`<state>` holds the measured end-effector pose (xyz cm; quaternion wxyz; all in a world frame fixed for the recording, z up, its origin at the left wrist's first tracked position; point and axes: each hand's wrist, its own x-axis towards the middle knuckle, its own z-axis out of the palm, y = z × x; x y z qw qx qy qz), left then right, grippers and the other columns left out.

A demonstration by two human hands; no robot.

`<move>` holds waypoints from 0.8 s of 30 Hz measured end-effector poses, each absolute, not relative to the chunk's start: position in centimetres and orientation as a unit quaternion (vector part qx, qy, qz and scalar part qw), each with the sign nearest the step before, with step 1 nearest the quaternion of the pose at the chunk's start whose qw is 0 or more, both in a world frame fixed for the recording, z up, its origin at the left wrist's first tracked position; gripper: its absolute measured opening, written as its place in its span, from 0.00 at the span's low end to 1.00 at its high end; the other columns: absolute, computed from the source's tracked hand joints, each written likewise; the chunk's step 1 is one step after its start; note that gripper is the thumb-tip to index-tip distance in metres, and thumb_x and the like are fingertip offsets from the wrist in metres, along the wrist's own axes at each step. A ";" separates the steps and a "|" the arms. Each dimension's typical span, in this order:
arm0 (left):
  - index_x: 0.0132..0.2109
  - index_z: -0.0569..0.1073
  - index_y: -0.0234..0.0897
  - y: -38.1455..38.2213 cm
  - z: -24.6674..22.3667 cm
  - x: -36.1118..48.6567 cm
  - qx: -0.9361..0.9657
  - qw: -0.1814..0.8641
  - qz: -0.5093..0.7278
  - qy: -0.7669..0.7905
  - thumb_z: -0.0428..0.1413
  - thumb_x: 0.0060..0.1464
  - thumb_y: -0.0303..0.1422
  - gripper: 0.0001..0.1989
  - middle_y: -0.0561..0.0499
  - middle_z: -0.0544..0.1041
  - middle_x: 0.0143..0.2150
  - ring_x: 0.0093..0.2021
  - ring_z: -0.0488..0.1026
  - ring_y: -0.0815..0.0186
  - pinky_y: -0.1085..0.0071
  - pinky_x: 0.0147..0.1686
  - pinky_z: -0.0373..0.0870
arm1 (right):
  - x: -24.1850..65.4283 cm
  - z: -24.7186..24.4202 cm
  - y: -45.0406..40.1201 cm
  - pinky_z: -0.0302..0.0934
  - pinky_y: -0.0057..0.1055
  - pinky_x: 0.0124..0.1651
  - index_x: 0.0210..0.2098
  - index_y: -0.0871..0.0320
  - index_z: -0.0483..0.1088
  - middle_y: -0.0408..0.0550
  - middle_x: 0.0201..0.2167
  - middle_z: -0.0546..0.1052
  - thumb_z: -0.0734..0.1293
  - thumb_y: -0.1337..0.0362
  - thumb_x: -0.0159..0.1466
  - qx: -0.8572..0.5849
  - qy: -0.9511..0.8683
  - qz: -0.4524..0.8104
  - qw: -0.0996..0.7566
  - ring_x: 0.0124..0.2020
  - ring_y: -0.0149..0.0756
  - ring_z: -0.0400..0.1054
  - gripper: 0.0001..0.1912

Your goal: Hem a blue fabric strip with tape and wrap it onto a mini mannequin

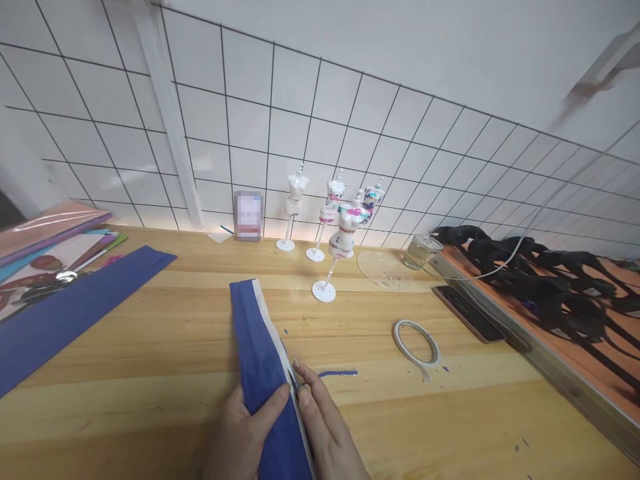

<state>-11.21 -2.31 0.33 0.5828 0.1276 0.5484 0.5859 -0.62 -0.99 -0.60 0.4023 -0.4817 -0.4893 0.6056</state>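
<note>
While the left hand (pixel 243 427) pinches the long, white-edged blue strip (pixel 260 357), slipping could send the thin dark tip (pixel 293 379) at right astray; the right hand's (pixel 325 427) grip is unclear.

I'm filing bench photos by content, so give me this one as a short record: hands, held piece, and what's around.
left hand: gripping the blue strip, thumb on top
right hand: at the strip's right edge, beside a thin dark tip, mostly hidden
held piece: blue, with a white band along its right edge
left side: another blue piece, flat
behind: four mannequin figurines, upright
right side: tape roll, phone, glass jar
</note>
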 end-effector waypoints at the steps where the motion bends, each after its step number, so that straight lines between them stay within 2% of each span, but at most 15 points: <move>1: 0.40 0.74 0.33 -2.3 0.3 -11.2 0.127 0.582 0.587 0.549 0.65 0.36 0.36 0.21 0.44 0.81 0.34 0.37 0.77 0.53 0.63 0.36 0.74 | -0.7 -0.7 -1.0 0.52 0.32 0.60 0.52 0.56 0.66 0.48 0.55 0.68 0.61 0.38 0.54 -0.482 -0.489 0.605 0.404 0.59 0.41 0.56 0.35; 9: 0.41 0.74 0.33 -2.1 0.1 -11.3 0.128 0.583 0.588 0.546 0.66 0.35 0.36 0.22 0.44 0.81 0.35 0.40 0.76 0.53 0.63 0.40 0.73 | -0.6 -0.7 -0.9 0.52 0.31 0.59 0.52 0.56 0.66 0.48 0.54 0.69 0.60 0.39 0.55 -0.465 -0.501 0.605 0.408 0.59 0.40 0.57 0.34; 24: 0.39 0.74 0.34 -2.3 0.4 -11.3 0.105 0.608 0.585 0.526 0.66 0.34 0.35 0.21 0.45 0.81 0.33 0.37 0.77 0.54 0.64 0.37 0.74 | -0.8 -1.1 -0.9 0.54 0.30 0.58 0.51 0.56 0.66 0.48 0.54 0.69 0.60 0.40 0.57 -0.470 -0.516 0.584 0.416 0.58 0.39 0.58 0.32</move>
